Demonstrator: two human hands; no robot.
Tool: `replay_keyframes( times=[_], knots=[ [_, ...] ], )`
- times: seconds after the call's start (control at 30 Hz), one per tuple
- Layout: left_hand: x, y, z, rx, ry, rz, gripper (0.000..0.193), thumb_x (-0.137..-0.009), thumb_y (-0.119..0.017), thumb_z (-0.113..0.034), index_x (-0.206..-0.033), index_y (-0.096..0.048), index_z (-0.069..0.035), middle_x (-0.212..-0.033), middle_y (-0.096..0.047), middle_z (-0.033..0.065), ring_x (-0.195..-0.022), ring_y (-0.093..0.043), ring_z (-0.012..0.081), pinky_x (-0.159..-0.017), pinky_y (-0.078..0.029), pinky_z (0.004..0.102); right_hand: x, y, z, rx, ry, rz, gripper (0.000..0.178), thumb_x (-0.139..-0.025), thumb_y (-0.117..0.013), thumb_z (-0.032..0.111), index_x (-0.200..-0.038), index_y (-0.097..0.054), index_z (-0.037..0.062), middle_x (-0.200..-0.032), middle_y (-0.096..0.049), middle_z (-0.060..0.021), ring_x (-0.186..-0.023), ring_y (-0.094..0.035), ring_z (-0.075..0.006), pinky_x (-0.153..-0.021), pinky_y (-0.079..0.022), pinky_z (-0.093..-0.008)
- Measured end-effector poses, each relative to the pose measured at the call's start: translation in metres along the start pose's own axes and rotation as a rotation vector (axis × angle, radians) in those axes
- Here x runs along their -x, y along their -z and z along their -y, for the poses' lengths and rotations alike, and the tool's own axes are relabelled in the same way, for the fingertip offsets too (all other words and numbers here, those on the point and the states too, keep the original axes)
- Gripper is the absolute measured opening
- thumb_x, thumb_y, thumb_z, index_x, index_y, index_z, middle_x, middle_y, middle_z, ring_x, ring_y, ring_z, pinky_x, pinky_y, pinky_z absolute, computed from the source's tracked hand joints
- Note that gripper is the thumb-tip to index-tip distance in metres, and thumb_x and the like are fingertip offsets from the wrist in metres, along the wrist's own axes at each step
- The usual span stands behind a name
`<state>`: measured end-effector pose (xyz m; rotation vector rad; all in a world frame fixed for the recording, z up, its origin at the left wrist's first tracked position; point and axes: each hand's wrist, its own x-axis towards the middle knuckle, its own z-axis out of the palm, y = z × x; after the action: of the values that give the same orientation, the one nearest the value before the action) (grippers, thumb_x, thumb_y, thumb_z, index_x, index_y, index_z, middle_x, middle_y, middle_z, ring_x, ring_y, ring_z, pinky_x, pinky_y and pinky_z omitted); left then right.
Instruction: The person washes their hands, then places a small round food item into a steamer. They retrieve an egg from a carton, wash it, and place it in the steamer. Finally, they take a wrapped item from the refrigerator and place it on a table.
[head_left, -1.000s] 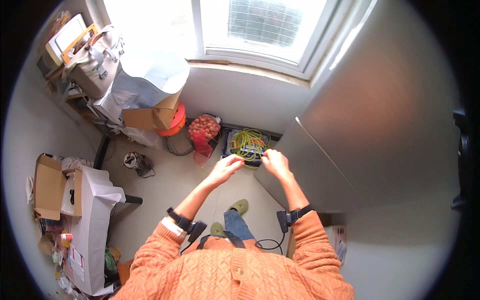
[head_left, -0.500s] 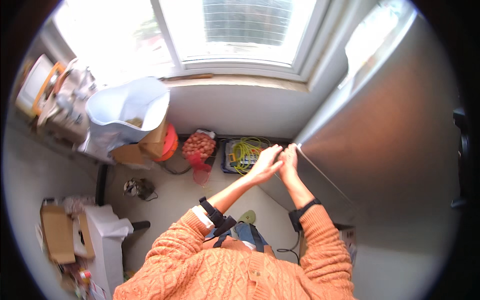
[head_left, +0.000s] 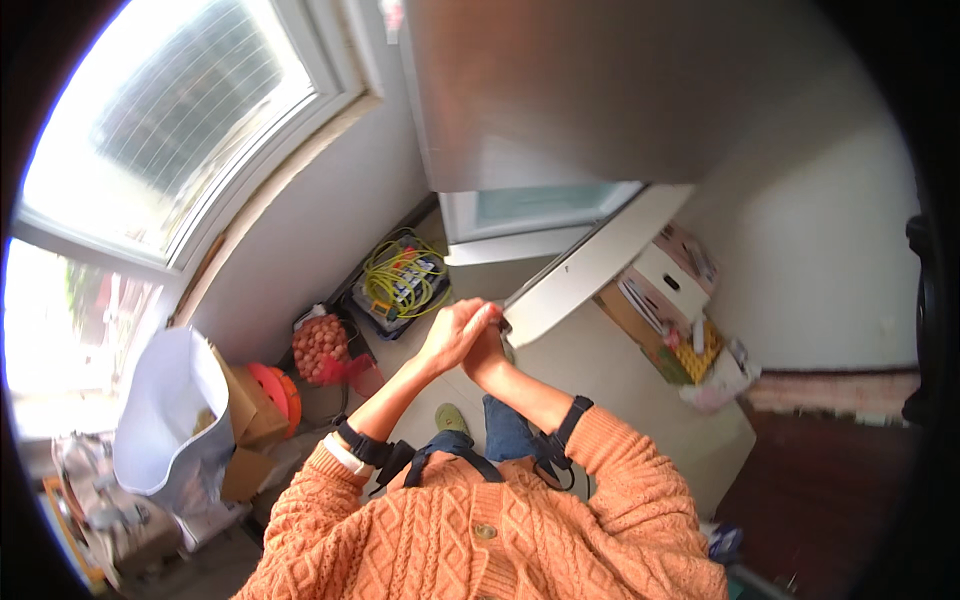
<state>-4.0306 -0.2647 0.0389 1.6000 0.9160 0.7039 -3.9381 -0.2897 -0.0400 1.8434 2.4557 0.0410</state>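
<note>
Fridge door [head_left: 590,265], swung partly open from the grey fridge [head_left: 600,90], has its near corner wrapped by the left hand [head_left: 455,335] and right hand [head_left: 487,345], both grips apparently closed together on its edge.

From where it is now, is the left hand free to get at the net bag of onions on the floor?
Probably yes: the left hand hangs above the net bag with nothing between.
</note>
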Motion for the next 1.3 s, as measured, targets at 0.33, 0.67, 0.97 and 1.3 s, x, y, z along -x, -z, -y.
replay_keyframes(
  times=[0.33,0.67,0.97,1.3],
  knots=[
    [-0.045,-0.052,0.018,0.159,0.091,0.112,0.037,-0.098,-0.052,-0.027,-0.126,-0.056,-0.003,-0.117,-0.062,0.0111,-0.112,-0.056,0.0193,-0.097,-0.043,0.0329,0.024,0.004,-0.080,-0.851,-0.106,0.616,0.033,-0.091,-0.049,0.037,-0.093,-0.065,0.0090,-0.086,-0.070,-0.0084,-0.080,-0.068,-0.0224,-0.074,-0.053,-0.0396],
    [-0.134,0.003,0.098,-0.060,0.204,-0.201,0.047,-0.093,-0.058,-0.016,-0.135,-0.044,0.001,-0.132,-0.052,0.0139,-0.121,-0.050,0.0221,-0.100,-0.041,0.0341,-0.157,-0.133,-0.224,-2.620,-1.018,-0.325,0.020,-0.091,-0.055,0.010,-0.110,-0.049,0.0071,-0.096,-0.059,-0.0068,-0.091,-0.063,-0.0265,-0.090,-0.052,-0.0451],
    [-0.170,-0.028,0.124,-0.133,0.269,-0.250,0.048,-0.089,-0.063,-0.015,-0.134,-0.048,-0.004,-0.131,-0.054,0.0134,-0.121,-0.051,0.0252,-0.095,-0.044,0.0370,-0.240,-0.180,-0.257,-2.963,-0.814,-0.512,0.020,-0.091,-0.051,0.028,-0.104,-0.056,0.0135,-0.096,-0.062,-0.0002,-0.091,-0.058,-0.0172,-0.093,-0.044,-0.0397],
    [-0.169,-0.046,0.092,-0.674,-0.158,-0.293,0.042,-0.085,-0.057,-0.004,-0.126,-0.051,-0.002,-0.132,-0.050,0.0178,-0.121,-0.045,0.0370,-0.104,-0.035,0.0453,-0.081,-0.182,-0.220,-2.772,-1.044,-0.310,0.024,-0.090,-0.043,0.015,-0.108,-0.053,0.0022,-0.107,-0.060,-0.0121,-0.104,-0.057,-0.0257,-0.096,-0.045,-0.0441]
  ],
)
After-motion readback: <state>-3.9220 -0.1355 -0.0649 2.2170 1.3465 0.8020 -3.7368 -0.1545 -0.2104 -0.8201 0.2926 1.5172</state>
